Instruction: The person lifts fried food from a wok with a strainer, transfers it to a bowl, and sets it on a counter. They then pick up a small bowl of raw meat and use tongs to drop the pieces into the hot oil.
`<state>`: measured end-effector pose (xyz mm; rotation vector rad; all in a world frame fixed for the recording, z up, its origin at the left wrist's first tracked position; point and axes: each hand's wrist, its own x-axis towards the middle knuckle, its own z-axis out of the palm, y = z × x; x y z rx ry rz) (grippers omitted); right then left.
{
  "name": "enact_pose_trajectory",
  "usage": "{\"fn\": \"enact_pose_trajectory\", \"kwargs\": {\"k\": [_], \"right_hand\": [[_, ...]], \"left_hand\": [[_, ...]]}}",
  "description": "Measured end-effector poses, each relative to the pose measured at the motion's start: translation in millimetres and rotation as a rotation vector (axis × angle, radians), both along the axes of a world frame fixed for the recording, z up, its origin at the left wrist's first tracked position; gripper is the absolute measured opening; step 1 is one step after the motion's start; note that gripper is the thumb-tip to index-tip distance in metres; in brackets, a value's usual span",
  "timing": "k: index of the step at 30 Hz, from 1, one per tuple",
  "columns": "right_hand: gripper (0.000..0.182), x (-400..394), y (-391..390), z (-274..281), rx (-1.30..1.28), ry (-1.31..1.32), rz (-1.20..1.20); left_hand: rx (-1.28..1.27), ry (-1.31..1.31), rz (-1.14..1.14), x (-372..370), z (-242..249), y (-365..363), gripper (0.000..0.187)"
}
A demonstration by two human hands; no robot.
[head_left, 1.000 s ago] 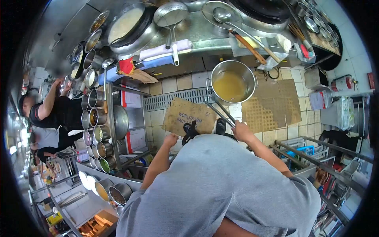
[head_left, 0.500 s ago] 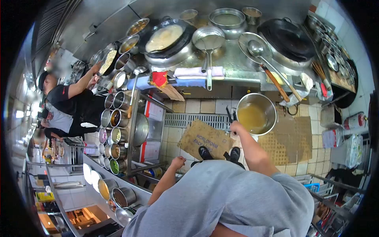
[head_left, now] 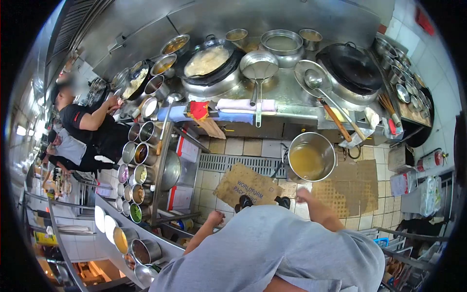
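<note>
My left hand hangs low at the left of my body, its fingers curled, with nothing visible in it. My right hand is just below a large steel pot of yellowish liquid that stands on the floor. A gap separates hand and pot. The right fingers look curled, but what they hold, if anything, is too small to tell. Cardboard with printed words lies near my feet, beside a floor drain grate.
Ahead is a cooking range with a foamy wok, a dark wok, strainers and a ladle. Steel ingredient tins stand on the left. Co-workers stand at the far left. A rack is at the right.
My right hand has moved down, away from the pot's handle. The left hand has dropped slightly. The view has shifted, and a co-worker's arms at the left have moved.
</note>
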<state>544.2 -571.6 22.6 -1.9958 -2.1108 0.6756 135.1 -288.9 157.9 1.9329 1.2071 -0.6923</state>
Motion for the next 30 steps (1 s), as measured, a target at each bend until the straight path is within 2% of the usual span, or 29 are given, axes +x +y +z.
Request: {"fn": "enact_pose_trajectory", "kwargs": {"k": [1, 2, 3, 4, 5, 6, 8, 10, 12, 13, 14, 15, 16, 17, 18, 19, 20, 21, 22, 23, 24, 25, 26, 27, 28, 29, 30], "right_hand": [[0.016, -10.4, -44.5, -128.4, -0.508, 0.337, -0.418], [0.015, -33.1, -69.2, -157.0, -0.491, -0.029, -0.081], [0.02, -54.2, -83.4, -2.9, -0.392, -0.214, -0.027], [0.02, -59.8, -101.6, 1.4, -0.396, -0.214, -0.04], [0.025, -71.4, -130.8, 5.6, -0.396, -0.051, -0.246], [0.03, -83.9, -162.6, 4.0, -0.391, 0.115, -0.458], [0.028, -104.4, -213.2, -33.1, -0.383, 0.132, -0.528], [0.027, -130.7, -255.5, -80.8, -0.31, 0.103, -0.544], [0.026, -162.1, -289.2, -149.8, -0.153, 0.072, -0.594], [0.026, -179.9, -295.7, -190.7, 0.088, 0.01, -0.623], [0.02, -167.5, -258.4, -41.8, -0.371, 0.022, -0.489], [0.019, -163.3, -247.7, -27.7, -0.378, 0.025, -0.359], [0.022, -163.0, -235.1, -63.7, -0.49, 0.066, -0.549], [0.021, -148.7, -223.0, -39.5, -0.62, 0.251, -0.634], [0.012, -143.7, -218.8, -38.1, -0.366, 0.045, -0.536], [0.015, -133.4, -204.9, -19.6, -0.425, 0.146, -0.746], [0.018, -117.2, -194.3, -9.5, -0.496, 0.315, -0.798], [0.018, -104.1, -189.2, -13.1, -0.472, 0.499, -0.857], [0.016, -90.4, -167.9, 59.5, -0.531, 0.982, -1.475], [0.017, -77.3, -170.1, 45.8, -0.483, 0.801, -1.247], [0.016, -61.1, -179.2, 4.1, -0.257, 0.597, -0.887], [0.015, -45.3, -181.2, 7.6, -0.003, 0.01, -0.422], [0.014, -34.4, -185.9, -33.6, -0.053, 0.06, -0.525], [0.021, -24.9, -183.3, -23.5, -0.363, 0.299, -0.834], [0.025, -20.7, -181.8, -12.8, -0.445, 0.418, -1.07], [0.028, -16.7, -175.2, 21.7, -0.486, 0.542, -1.349], [0.032, -13.2, -164.7, 73.0, -0.484, 0.632, -1.629]], "left_hand": [[0.017, 0.051, -0.122, 6.3, 1.1, -4.4, 0.032], [0.037, 0.102, -0.244, 12.1, 0.2, -6.2, 0.034], [0.037, 0.097, -0.253, 16.1, -4.3, -7.6, 0.034], [0.142, 0.026, -0.296, 20.9, -7.5, -8.8, 0.035], [0.246, -0.049, -0.343, 28.8, -11.7, -8.9, 0.036], [0.241, -0.055, -0.368, 32.5, -25.5, -3.5, 0.036], [0.293, -0.084, -0.572, 44.2, -55.7, 17.2, 0.038], [0.381, -0.088, -0.582, 67.9, -50.5, 22.4, 0.038], [0.315, -0.24, -0.335, 92.4, -33.2, 18.6, 0.038], [0.36, -0.23, -0.375, 102.7, -30.0, 15.5, 0.035], [0.411, -0.223, -0.407, 115.1, -28.8, 17.0, 0.033], [0.405, -0.242, -0.463, 133.3, -19.3, 13.9, 0.033], [0.31, -0.273, -0.297, 150.0, 3.6, -4.4, 0.03], [0.209, -0.288, -0.117, 159.9, 12.8, -19.5, 0.028], [0.197, -0.288, -0.135, 168.4, -5.7, -23.2, 0.028], [0.332, -0.252, -0.219, 175.5, -25.1, -23.9, 0.026], [0.474, -0.215, -0.303, 175.1, -36.6, -21.0, 0.025], [0.476, -0.213, -0.312, 178.5, -36.2, -25.1, 0.025], [0.481, -0.204, -0.318, 190.9, -29.1, -37.5, 0.026], [0.486, -0.194, -0.323, 198.5, -22.8, -45.6, 0.027], [0.489, -0.193, -0.319, 202.2, -30.8, -46.3, 0.027], [0.419, -0.292, -0.358, 205.2, -44.2, -46.7, 0.027], [0.347, -0.387, -0.391, 201.8, -50.5, -47.4, 0.027], [0.354, -0.383, -0.37, 200.2, -36.2, -51.6, 0.027], [0.144, -0.343, -0.417, 200.8, -21.5, -54.1, 0.026], [-0.066, -0.306, -0.459, 200.7, -6.7, -57.8, 0.026], [-0.056, -0.309, -0.435, 196.0, -2.9, -58.8, 0.026]]}}
